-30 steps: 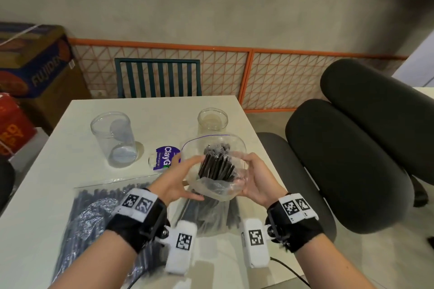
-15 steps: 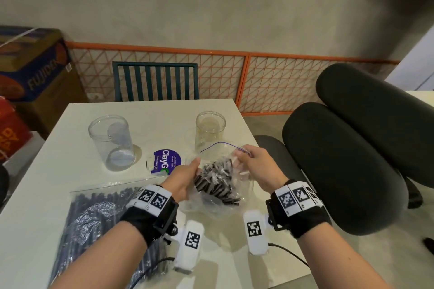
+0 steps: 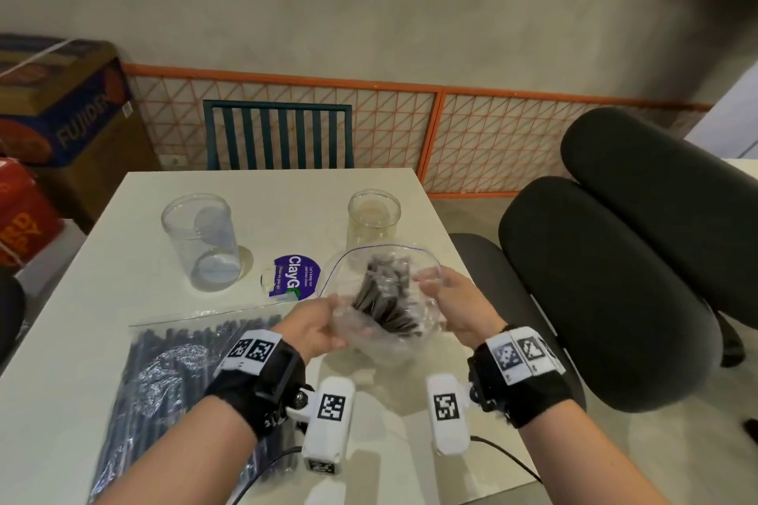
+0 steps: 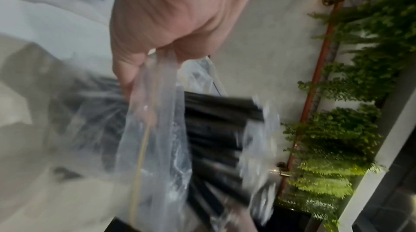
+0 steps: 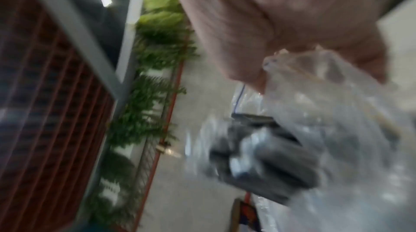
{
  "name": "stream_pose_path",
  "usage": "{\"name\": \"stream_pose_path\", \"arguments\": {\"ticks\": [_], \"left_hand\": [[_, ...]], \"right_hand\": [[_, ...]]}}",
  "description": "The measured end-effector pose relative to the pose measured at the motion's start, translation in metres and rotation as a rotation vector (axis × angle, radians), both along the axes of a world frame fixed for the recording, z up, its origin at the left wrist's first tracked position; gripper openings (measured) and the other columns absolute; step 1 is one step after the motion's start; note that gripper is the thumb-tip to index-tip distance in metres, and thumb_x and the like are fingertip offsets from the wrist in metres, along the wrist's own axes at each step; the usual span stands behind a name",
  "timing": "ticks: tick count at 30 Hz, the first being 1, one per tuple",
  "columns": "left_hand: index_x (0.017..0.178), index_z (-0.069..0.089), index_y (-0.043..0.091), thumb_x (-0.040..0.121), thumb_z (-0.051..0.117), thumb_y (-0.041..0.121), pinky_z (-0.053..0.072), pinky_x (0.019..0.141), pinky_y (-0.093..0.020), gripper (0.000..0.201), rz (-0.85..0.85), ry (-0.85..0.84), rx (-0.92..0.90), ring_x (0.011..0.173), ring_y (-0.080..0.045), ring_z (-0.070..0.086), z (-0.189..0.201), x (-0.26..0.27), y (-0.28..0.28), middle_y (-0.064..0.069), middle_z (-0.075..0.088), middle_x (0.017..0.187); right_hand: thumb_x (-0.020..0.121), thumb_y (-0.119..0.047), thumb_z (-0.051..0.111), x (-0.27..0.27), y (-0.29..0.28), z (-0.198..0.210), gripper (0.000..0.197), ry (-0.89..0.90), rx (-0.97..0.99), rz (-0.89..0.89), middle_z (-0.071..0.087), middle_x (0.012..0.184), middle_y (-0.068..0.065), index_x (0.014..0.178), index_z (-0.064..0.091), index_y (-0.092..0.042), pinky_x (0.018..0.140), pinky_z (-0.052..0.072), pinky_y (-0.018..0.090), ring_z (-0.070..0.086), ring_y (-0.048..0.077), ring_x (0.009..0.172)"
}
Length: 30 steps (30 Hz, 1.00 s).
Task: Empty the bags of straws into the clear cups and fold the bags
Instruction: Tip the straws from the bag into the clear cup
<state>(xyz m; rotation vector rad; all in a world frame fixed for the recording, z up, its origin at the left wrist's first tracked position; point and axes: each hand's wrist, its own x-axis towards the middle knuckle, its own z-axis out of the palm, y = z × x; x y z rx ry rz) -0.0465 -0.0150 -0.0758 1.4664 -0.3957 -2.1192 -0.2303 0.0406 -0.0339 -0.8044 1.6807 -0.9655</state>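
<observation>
Together gripping opposite sides of clear zip-top plastic bag [image 3: 383,324] of black straws [image 3: 385,299]: left hand [image 3: 313,322] at nine o'clock, right hand [image 3: 461,305] at three.

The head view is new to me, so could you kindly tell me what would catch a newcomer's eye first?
First, the clear plastic zip bag of black straws, held open above the near right part of the white table, the left hand and right hand each gripping one side. Next, two empty clear plastic cups farther back, the wider cup on the left, the narrower cup on the right. A second flat bag of black straws lies near left.
</observation>
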Motion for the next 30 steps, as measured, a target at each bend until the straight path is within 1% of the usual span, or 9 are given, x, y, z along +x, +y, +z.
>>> {"name": "stream_pose_path", "arguments": {"ticks": [2, 5, 9, 14, 17, 20, 24, 27, 30], "left_hand": [[0.080, 0.042, 0.003, 0.099, 0.024, 0.003, 0.044, 0.026, -0.031, 0.026, 0.062, 0.031, 0.014, 0.045, -0.027, 0.052, -0.001, -0.002, -0.002, -0.021, 0.054, 0.064], [0.113, 0.046, -0.002, 0.095, 0.023, -0.004, 0.046, 0.032, -0.024, 0.030, 0.048, 0.026, -0.017, 0.038, -0.026, 0.058, -0.002, -0.003, 0.001, -0.029, 0.058, 0.101], [0.122, 0.041, 0.009, 0.094, 0.047, 0.024, 0.050, 0.073, -0.044, 0.032, -0.014, 0.041, -0.049, 0.097, -0.032, 0.056, 0.005, -0.001, 0.008, -0.022, 0.053, 0.111], [0.106, 0.047, 0.003, 0.094, 0.044, 0.006, 0.051, 0.068, -0.062, 0.012, -0.254, 0.156, 0.064, 0.097, -0.041, 0.058, 0.018, 0.011, 0.024, -0.025, 0.052, 0.111], [0.115, 0.042, -0.013, 0.094, 0.021, -0.009, 0.045, 0.089, -0.058, 0.030, -0.095, 0.331, 0.081, 0.122, -0.045, 0.046, 0.020, 0.009, 0.027, -0.035, 0.049, 0.126], [0.096, 0.046, -0.013, 0.093, 0.013, -0.006, 0.026, 0.105, -0.061, 0.035, 0.020, 0.443, 0.060, 0.123, -0.050, 0.043, 0.027, 0.003, 0.035, -0.040, 0.049, 0.121], [0.089, 0.050, 0.001, 0.091, 0.026, 0.024, 0.050, 0.071, -0.047, 0.033, -0.022, 0.299, 0.027, 0.060, -0.034, 0.062, 0.026, 0.004, 0.040, -0.024, 0.065, 0.072], [0.104, 0.059, 0.004, 0.090, 0.030, 0.058, 0.044, 0.085, -0.052, 0.063, -0.085, 0.235, -0.014, 0.088, -0.037, 0.060, 0.025, 0.014, 0.024, -0.024, 0.071, 0.087], [0.123, 0.061, 0.008, 0.085, 0.038, 0.067, 0.053, 0.076, -0.046, 0.074, -0.259, 0.259, -0.111, 0.087, -0.033, 0.067, 0.054, 0.018, 0.016, -0.020, 0.070, 0.105]], "right_hand": [[0.096, -0.008, 0.038, -0.006, 0.000, -0.014, 0.023, -0.077, 0.061, -0.046, 0.065, 0.091, 0.010, 0.093, 0.059, -0.015, 0.052, 0.050, 0.028, 0.059, 0.023, 0.070], [0.096, -0.007, 0.033, -0.003, -0.002, -0.034, 0.030, -0.571, 0.106, -0.193, 0.059, 0.122, 0.022, 0.118, 0.055, -0.005, 0.083, 0.049, 0.053, 0.061, 0.037, 0.101], [0.099, -0.016, 0.025, 0.004, 0.003, -0.035, 0.041, -0.863, 0.105, -0.293, 0.043, 0.138, 0.032, 0.134, 0.034, 0.004, 0.104, 0.027, 0.070, 0.045, 0.050, 0.125], [0.090, -0.031, 0.052, 0.004, 0.004, -0.035, 0.045, -0.763, 0.038, -0.174, 0.054, 0.129, 0.025, 0.126, 0.044, -0.005, 0.096, 0.043, 0.058, 0.062, 0.041, 0.103], [0.099, -0.017, 0.042, 0.014, 0.006, -0.038, 0.028, -0.689, 0.019, -0.186, 0.066, 0.108, 0.024, 0.118, 0.054, 0.000, 0.066, 0.060, 0.047, 0.072, 0.031, 0.073], [0.101, -0.016, 0.039, 0.017, 0.008, -0.036, 0.025, -0.658, 0.065, -0.268, 0.069, 0.082, 0.023, 0.095, 0.058, -0.001, 0.042, 0.056, 0.044, 0.071, 0.031, 0.057], [0.097, -0.031, 0.048, 0.019, 0.010, -0.026, 0.036, -0.590, 0.078, -0.246, 0.061, 0.084, 0.018, 0.083, 0.056, 0.001, 0.068, 0.058, 0.047, 0.068, 0.030, 0.072], [0.087, -0.041, 0.061, 0.018, 0.016, -0.004, 0.053, -0.476, 0.012, -0.125, 0.066, 0.116, 0.024, 0.111, 0.059, 0.006, 0.094, 0.051, 0.052, 0.066, 0.037, 0.105], [0.079, -0.036, 0.071, 0.013, 0.021, 0.030, 0.047, -0.371, -0.088, 0.036, 0.073, 0.107, 0.017, 0.111, 0.067, -0.002, 0.095, 0.052, 0.047, 0.069, 0.031, 0.100]]}}
